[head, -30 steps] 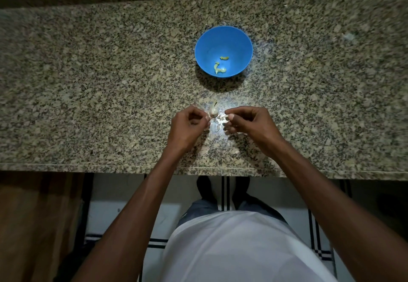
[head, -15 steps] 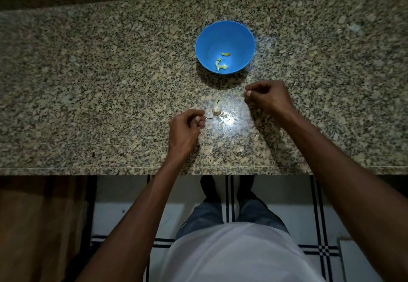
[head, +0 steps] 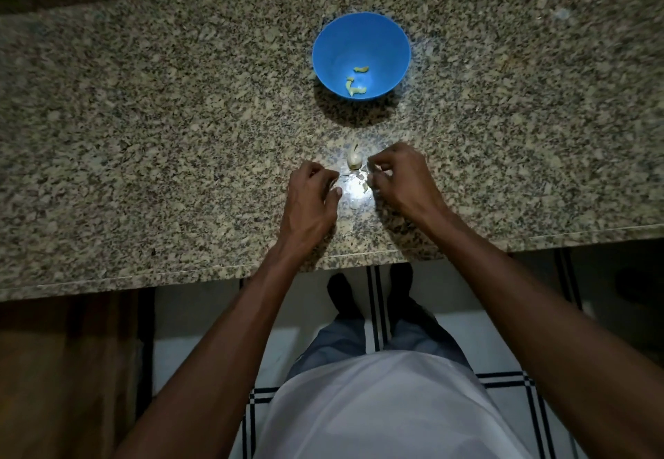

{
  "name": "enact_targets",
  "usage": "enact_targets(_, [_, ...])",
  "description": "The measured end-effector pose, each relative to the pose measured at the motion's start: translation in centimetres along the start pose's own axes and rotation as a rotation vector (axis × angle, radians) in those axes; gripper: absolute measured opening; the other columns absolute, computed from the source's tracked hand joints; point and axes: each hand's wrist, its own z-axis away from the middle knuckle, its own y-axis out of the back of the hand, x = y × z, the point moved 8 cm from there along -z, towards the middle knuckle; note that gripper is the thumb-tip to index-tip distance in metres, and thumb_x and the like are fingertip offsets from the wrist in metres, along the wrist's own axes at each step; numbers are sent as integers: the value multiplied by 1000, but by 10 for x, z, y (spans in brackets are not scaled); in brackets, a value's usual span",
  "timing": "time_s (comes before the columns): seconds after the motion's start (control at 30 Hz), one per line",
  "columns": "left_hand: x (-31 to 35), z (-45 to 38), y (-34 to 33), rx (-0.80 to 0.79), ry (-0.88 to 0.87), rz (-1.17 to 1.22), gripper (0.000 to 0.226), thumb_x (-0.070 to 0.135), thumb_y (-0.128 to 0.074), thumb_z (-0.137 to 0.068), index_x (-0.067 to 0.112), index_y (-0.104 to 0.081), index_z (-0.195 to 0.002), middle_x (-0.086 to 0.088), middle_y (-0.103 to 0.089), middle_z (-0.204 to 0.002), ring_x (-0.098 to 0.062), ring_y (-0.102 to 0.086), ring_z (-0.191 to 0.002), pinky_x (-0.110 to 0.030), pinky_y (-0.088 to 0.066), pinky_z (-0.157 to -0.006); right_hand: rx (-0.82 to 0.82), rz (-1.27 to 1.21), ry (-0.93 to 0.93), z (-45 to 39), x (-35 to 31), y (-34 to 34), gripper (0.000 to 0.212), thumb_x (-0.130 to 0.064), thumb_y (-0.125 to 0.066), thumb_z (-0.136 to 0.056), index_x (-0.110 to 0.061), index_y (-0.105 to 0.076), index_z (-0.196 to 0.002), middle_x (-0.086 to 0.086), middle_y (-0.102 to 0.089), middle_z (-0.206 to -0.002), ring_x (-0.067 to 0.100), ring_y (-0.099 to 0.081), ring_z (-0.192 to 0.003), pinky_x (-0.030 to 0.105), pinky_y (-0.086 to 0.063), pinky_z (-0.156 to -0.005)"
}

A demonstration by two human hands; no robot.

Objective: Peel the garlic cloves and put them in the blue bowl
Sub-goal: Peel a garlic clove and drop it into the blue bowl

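The blue bowl (head: 323, 41) stands on the granite counter and holds three small yellowish peeled garlic cloves (head: 360, 69). An unpeeled garlic clove (head: 354, 159) lies on the counter below the bowl, between my two hands and free of both. My left hand (head: 310, 200) rests just left of it with curled fingers, and I see nothing in it. My right hand (head: 399, 178) hovers just right of it, its curled fingertips down among pale peel scraps (head: 364, 186). Whether those fingertips pinch anything is hidden.
The speckled granite counter (head: 179, 117) runs the full width, with its front edge (head: 179, 277) close to my body. A dark raised ledge lies along the back. Below the edge are a tiled floor and my feet.
My right hand has come back from beside the bowl to the peel scraps near the clove. My left hand has stayed put. The view has shifted a little.
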Motion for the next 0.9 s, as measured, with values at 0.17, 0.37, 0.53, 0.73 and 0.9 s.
enact_targets(0.17, [4, -12, 2, 45, 0, 15, 10, 14, -62, -99, 8, -71, -99, -4, -57, -100, -20, -56, -90, -45, -54, -79, 16, 60, 16, 3, -5, -13, 20, -15, -79, -92, -2, -80, -107, 14, -61, -106, 28, -63, -94, 42, -56, -82])
enact_targets(0.37, [-9, -19, 16, 128, 45, -18, 16, 6, -52, -99, 7, -68, -96, -6, -60, -99, -20, -56, -88, -43, -53, -76, -14, 79, 71, 21, -16, -16, 15, 2, -68, -91, -4, -82, -92, 13, -67, -90, 27, -65, -78, 39, -56, -67])
enact_targets(0.53, [-1, -3, 21, 191, 68, -24, 21, 6, -54, -102, 3, -70, -116, -9, -63, -110, -21, -56, -104, -33, -51, -84, 45, -39, -4, 21, -13, 8, 18, 0, -65, -96, -2, -82, -103, 15, -77, -96, 18, -71, -80, 29, -60, -70])
enact_targets(0.73, [38, 7, -22, 3, -127, -37, 30, -4, -57, -99, 2, -66, -126, -11, -60, -118, -25, -53, -108, -38, -51, -87, 75, 175, -25, -4, 5, 20, 19, 12, -59, -89, 0, -74, -85, 16, -61, -96, 31, -58, -89, 40, -52, -71])
enact_targets(0.9, [42, 2, -35, -69, -183, -183, 55, -17, -59, -84, 5, -57, -133, -11, -50, -138, -28, -46, -114, -41, -52, -86, -69, 233, 10, 1, 3, -1, 26, 9, -58, -92, 0, -68, -114, 20, -53, -122, 36, -49, -111, 47, -51, -89])
